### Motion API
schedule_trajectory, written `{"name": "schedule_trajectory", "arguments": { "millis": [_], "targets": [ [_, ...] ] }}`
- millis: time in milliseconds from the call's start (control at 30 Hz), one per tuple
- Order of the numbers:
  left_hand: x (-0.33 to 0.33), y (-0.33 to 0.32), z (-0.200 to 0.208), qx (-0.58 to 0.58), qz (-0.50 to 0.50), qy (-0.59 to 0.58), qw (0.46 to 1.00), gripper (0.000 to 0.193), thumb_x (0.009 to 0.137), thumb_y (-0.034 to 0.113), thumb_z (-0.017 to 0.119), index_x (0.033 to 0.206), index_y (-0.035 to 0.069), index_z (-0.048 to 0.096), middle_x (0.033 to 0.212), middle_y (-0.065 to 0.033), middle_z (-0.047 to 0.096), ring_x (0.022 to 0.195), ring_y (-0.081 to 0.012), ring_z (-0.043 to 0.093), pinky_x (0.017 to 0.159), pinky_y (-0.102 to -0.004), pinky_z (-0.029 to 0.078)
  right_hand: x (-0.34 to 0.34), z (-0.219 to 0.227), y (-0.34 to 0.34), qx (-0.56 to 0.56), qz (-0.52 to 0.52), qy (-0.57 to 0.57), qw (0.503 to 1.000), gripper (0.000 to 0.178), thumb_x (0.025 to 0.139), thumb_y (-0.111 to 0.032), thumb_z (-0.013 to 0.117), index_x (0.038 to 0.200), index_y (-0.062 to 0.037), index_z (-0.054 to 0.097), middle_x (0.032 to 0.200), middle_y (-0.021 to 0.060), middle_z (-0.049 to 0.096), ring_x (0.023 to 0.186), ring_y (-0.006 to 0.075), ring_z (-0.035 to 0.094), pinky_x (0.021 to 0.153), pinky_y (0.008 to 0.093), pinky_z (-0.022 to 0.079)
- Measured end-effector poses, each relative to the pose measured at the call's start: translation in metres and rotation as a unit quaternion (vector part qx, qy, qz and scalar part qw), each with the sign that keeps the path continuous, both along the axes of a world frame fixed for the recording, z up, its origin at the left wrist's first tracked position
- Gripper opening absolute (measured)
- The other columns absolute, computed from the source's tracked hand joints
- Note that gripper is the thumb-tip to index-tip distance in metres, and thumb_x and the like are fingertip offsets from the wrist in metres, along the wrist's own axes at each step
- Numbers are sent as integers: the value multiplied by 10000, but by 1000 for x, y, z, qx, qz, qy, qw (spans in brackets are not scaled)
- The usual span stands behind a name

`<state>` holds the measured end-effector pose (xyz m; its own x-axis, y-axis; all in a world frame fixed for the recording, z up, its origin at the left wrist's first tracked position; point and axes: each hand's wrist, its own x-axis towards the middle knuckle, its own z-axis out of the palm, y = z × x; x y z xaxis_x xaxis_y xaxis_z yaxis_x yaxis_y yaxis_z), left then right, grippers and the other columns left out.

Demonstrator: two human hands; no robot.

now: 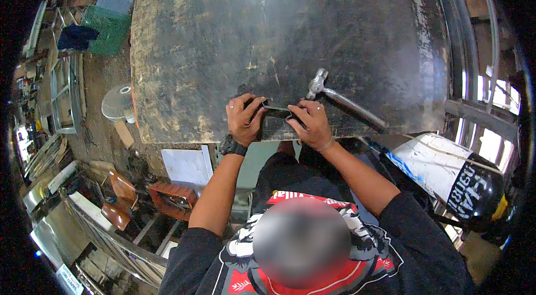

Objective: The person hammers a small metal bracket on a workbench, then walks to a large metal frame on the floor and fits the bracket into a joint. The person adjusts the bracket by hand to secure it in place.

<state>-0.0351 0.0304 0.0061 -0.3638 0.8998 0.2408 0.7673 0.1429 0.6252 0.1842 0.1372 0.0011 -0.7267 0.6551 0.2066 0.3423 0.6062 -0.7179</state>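
Observation:
Both hands hold a short dark metal piece (277, 111) with bent ends, near the front edge of the dark worn worktable (223, 32). My left hand (244, 119), with a black watch at its wrist, pinches the piece's left end. At the right end, the fingers of my right hand (312, 125) are closed on it. Just beyond the right hand lies a ball-peen hammer (352, 106) on the tabletop, its steel head pointing away and its handle slanting toward the front right. My fingers partly cover the ends of the piece.
A white fan (118, 103) stands left of the table. Lower left are a reddish-brown crate (172, 201), a white panel (187, 166) and a brown chair (120, 197). A white and black cylinder (446, 169) leans at the right, near metal rails (460, 32).

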Motion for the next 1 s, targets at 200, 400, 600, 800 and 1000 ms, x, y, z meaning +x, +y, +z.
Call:
{"name": "schedule_trajectory", "arguments": {
  "millis": [200,400,600,800,1000],
  "targets": [
    [1,1,2,5,4,-2,1000,363,792,90,811,1145,163,767,1145,-82,671,1044,-306,612,896,-428,462,-1,5,4,-10,17,-20,1000,376,815,-188,805,1169,-98,712,1146,126,630,1006,322,608,861,453,453],
    [0,0,4,-23,6,8,1000,359,793,108,815,1144,166,771,1143,-74,677,1043,-306,619,920,-438,459,-3,4,5,-1,17,0,1000,385,805,-164,809,1171,-92,714,1164,139,631,1033,332,604,872,456,451],
    [-1,0,-2,-12,12,3,1000,323,815,149,813,1135,169,774,1122,-61,683,1059,-300,620,933,-441,453,-1,-1,4,12,18,-5,1000,379,815,-148,794,1180,-86,715,1176,150,622,1062,340,591,883,457,450],
    [-3,-3,-9,-17,8,-1,1000,290,856,212,801,1144,187,772,1137,-52,676,1079,-301,610,935,-445,437,-3,2,3,14,17,-3,1000,360,819,-138,775,1171,-84,718,1150,144,619,1046,342,588,899,454,452],
    [-1,-3,-3,-8,16,2,1000,300,826,202,817,1121,161,783,1137,-73,690,1080,-310,622,957,-445,450,-4,3,3,29,16,9,999,360,813,-134,773,1164,-84,716,1123,133,625,1039,334,589,903,459,452]
  ]
}}
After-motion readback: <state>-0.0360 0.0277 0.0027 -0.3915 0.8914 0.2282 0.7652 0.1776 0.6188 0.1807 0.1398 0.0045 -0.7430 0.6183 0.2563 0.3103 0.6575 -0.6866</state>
